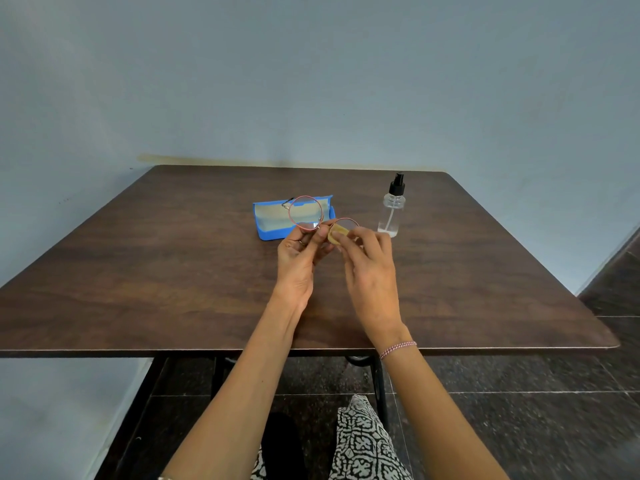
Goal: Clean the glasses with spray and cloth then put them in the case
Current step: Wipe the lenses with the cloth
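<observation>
Dark wooden tabletop (173, 271) fills the view, and above its middle the left hand (299, 261) pinches the glasses at the bridge while the right hand (369, 268) has fingers and thumb closed on the cloth. Behind them the blue case (273, 223) lies open, and the clear spray bottle (393, 209) stands upright just right of it. The red-rimmed glasses (305, 213) are held up in front of the case, with the small tan cloth (337, 234) pressed on the right-side lens.
</observation>
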Available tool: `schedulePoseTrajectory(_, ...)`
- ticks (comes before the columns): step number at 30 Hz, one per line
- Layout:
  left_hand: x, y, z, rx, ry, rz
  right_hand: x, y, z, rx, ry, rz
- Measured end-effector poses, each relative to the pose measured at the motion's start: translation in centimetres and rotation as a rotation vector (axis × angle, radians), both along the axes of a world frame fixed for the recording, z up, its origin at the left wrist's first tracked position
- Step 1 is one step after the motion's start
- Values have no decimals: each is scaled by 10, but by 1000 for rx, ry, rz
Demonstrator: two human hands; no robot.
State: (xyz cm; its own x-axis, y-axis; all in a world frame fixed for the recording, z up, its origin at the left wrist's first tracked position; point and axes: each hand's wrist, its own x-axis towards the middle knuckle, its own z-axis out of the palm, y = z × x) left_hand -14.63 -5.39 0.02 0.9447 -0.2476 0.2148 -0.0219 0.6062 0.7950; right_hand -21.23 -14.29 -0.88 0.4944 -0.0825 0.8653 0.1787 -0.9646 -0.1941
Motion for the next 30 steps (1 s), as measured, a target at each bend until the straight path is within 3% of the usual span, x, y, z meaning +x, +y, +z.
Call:
schedulePoseTrajectory(7,-9,0,-2,-15,11,1,-6,-13,4,92,-57,-30)
schedulePoseTrajectory(13,-14,4,-1,33,36,25,-10,-6,4,-31,4,58)
schedulePoseTrajectory(18,-16,5,-1,55,29,35,-9,-12,2,26,-8,15)
schedulePoseTrajectory(23,-16,6,7,65,4,46,-8,-12,7,-54,10,81)
schedulePoseTrajectory(30,-18,5,16,214,-98,70,-8,-16,35,11,-118,137)
